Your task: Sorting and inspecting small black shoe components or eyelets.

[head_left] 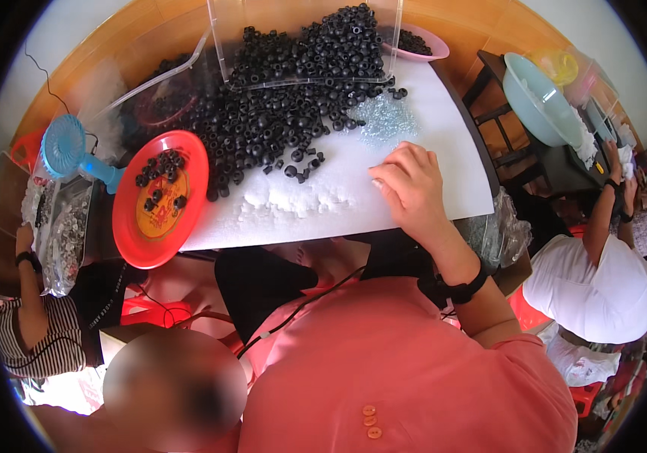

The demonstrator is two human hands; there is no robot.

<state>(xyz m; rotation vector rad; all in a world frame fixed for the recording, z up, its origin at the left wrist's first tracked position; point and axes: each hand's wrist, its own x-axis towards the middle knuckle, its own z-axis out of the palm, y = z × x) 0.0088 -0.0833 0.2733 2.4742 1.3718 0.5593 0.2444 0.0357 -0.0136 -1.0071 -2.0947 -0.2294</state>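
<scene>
My right hand (414, 185) is over the right part of a white tabletop (451, 151), its thumb and fingers pinched together. What it holds, if anything, is too small to make out. Just beyond the fingers lies a patch of small clear, bluish pieces (387, 119). A large heap of black bead-like pieces (263, 124), some of them hollow, spreads over the far middle. To the left of my hand, the near part of the white surface looks rough and crumbly (293, 198). My left hand does not show.
A red plate (126, 215) with several black pieces is tilted at the table's left, beside a blue fan (67, 147). Behind stand a clear plastic bin (218, 45) and a pink bowl (438, 47). A pale blue basin (531, 106) is at right. People work on both sides.
</scene>
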